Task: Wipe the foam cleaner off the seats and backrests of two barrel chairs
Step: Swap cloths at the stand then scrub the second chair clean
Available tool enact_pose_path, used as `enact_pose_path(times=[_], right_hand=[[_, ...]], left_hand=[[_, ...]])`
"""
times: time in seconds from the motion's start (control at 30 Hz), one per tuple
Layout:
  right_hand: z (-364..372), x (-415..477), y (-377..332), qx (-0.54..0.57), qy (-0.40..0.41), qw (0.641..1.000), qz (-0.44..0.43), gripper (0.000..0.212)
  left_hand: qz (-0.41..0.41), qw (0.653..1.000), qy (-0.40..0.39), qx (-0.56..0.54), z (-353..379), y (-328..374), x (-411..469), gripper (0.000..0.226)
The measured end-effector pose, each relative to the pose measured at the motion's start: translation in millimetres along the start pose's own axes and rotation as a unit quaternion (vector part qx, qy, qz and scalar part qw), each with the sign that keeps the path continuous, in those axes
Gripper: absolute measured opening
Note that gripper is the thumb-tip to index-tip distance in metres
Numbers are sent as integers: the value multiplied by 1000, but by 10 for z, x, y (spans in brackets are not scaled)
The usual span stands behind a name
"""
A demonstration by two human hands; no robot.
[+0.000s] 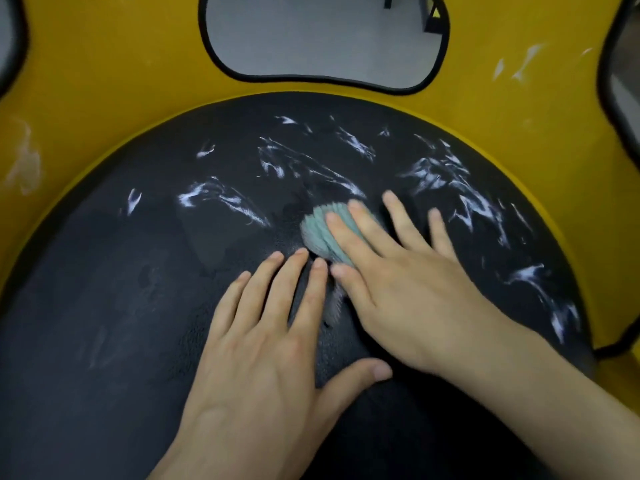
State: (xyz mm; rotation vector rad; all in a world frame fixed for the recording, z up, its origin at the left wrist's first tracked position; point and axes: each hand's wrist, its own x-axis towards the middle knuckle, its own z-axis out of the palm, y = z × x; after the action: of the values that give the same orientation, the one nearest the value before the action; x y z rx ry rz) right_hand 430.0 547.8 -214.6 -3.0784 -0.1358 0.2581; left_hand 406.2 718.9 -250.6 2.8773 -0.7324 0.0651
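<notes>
Right hand (391, 282), centre-right of frame: fingers (349, 233) straight and spread, pressed flat on a teal cloth (320, 226). No curl, no pinch, just palm-down pressure. The first two fingers lie on the cloth; the outer two go past its right edge onto the seat (121, 271). The thumb tip sits at the cloth's lower edge.

Left hand (263, 341), lower centre: holds nothing, flat on the seat, all fingers (277, 282) extended and slightly fanned, thumb out to the right. The index tip is just beside the cloth's lower edge; can't tell if it touches.

The cloth is bunched, mid-frame on the black seat, and mostly covered by the right hand. A grey fringe of it shows between the two hands.

Foam (446, 178): white streaks across the upper and right part of the seat, densest upper right, with thinner smears upper centre and centre-left. The lower-left seat is dark, with faint damp-looking patches.

Yellow backrest (138, 64) wraps the top and sides of the frame. It has foam flecks at upper right (526, 60) and a pale smear at the left edge (26, 164). A black-trimmed cutout (322, 36) at top centre shows grey floor through it.
</notes>
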Motion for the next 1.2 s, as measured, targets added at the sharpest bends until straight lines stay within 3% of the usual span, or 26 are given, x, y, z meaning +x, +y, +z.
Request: enact_pose_path(times=[0.13, 0.27, 0.37, 0.63, 0.8, 0.9, 1.2], right_hand=[[-53, 310, -63, -36, -6, 999, -17, 59], [44, -322, 34, -37, 0, 998, -42, 63], [68, -557, 74, -23, -49, 998, -29, 63], [-67, 239, 54, -8, -23, 1000, -4, 60], [158, -777, 105, -38, 49, 998, 18, 63], [264, -1201, 135, -15, 45, 998, 33, 65], [-18, 56, 363, -21, -8, 993, 118, 62]], left_hand=[[-9, 1000, -23, 11, -43, 22, -3, 104], [-10, 999, -42, 2, -71, 16, -23, 109], [-11, 999, -38, -7, -70, 22, -31, 109], [-11, 999, -31, 1, -87, 40, -32, 108], [-4, 999, -45, -8, -95, 31, -39, 116], [11, 999, -49, -7, -82, 28, -37, 120], [3, 998, -53, -19, -88, 24, -24, 117]])
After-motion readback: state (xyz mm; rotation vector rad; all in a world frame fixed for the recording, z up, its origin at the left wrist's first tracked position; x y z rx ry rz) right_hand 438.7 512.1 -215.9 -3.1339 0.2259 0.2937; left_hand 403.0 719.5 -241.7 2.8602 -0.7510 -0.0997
